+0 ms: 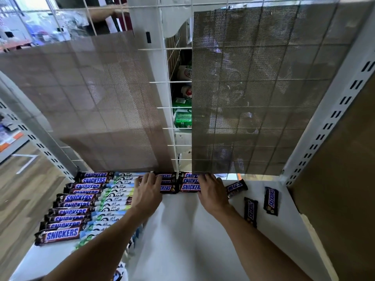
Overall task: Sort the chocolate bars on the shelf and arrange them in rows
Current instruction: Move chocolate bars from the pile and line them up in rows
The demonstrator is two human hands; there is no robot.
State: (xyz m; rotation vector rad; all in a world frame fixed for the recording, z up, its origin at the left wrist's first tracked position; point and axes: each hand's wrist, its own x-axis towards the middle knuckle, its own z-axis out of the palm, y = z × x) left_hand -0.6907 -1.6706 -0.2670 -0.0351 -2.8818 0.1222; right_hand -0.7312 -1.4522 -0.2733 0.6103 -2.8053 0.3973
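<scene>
On the white shelf [178, 230] a long row of brown Snickers bars [77, 198] runs down the left side, with a row of light blue-green bars [115, 196] beside it. At the back, short rows of Snickers bars [189, 187] lie against the mesh panel. My left hand [147, 192] rests with straight fingers on the left end of these back bars. My right hand [213, 192] touches their right end, fingers extended. Three loose Snickers bars lie to the right: one [236, 188] by my right hand, one [251, 211] and another [271, 200] further right.
A wire grid with brown mesh panels [253, 94] closes the back of the shelf; green cans [182, 118] show through the gap. White slotted uprights [328, 126] frame the right side, and brown cardboard [345, 189] stands at the far right. Wooden floor [22, 189] lies left.
</scene>
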